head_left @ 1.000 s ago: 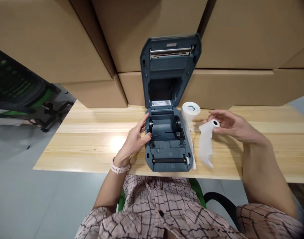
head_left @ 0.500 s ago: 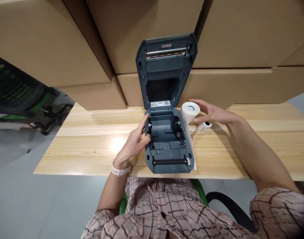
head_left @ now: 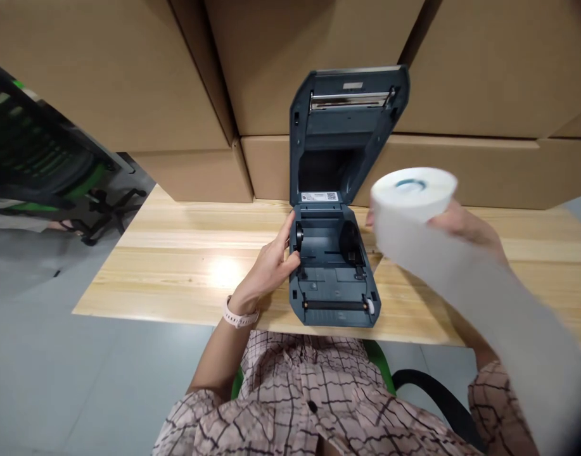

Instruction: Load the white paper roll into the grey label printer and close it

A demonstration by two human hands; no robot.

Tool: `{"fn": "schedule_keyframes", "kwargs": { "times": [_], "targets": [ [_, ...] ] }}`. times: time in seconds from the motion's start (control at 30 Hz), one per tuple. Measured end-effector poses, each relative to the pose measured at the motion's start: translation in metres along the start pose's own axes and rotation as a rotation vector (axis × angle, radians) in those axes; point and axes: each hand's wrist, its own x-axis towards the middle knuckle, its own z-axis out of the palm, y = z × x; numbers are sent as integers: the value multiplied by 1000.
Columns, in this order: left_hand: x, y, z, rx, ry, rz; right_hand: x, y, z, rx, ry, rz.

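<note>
A dark grey label printer (head_left: 335, 278) stands on the table with its lid (head_left: 350, 126) tilted up and its roll bay bare. My left hand (head_left: 274, 258) grips the printer's left side, thumb over the rim and fingers along the outer wall. To the right of the printer, my right hand (head_left: 466, 225) holds a white label roll (head_left: 411, 197) up above the table. A long loose strip (head_left: 499, 310) trails from the roll down to the right, blurred by motion and covering much of my right forearm.
Large cardboard boxes (head_left: 313, 38) are stacked along the back of the wooden table (head_left: 176, 259), close behind the lid. On the left, beyond the table, are an office chair (head_left: 38, 145) and part of another person's foot (head_left: 64, 226).
My right hand has lifted the label roll off the table, up and rightward, and its strip has swung out from beside the printer. My left hand stays on the printer; the view has shifted slightly.
</note>
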Motion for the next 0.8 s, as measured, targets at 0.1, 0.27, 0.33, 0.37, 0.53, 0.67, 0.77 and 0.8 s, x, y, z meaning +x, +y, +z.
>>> {"fn": "schedule_keyframes", "kwargs": {
  "times": [0.1,0.27,0.33,0.37,0.53,0.67,0.77,0.8],
  "targets": [
    [0,1,0,21,9,-11,21,-41,27,-309,-225,-84],
    [0,0,1,38,27,-27,46,-52,66,-686,-340,-106],
    [0,-1,1,49,27,-40,53,-44,74,-750,-377,-89],
    [-1,-1,1,56,25,-45,56,-40,77,-776,-391,-82],
    [-1,1,-1,83,0,-68,65,-24,80,-819,-431,-94],
    [-1,-1,-1,51,-6,-57,35,-21,76,-683,-278,-268],
    [-2,-3,0,50,-2,-22,-7,-22,79,-608,-147,-321],
    [-2,-2,0,52,0,-13,-22,-22,82,-607,-128,-314]
  ]
}}
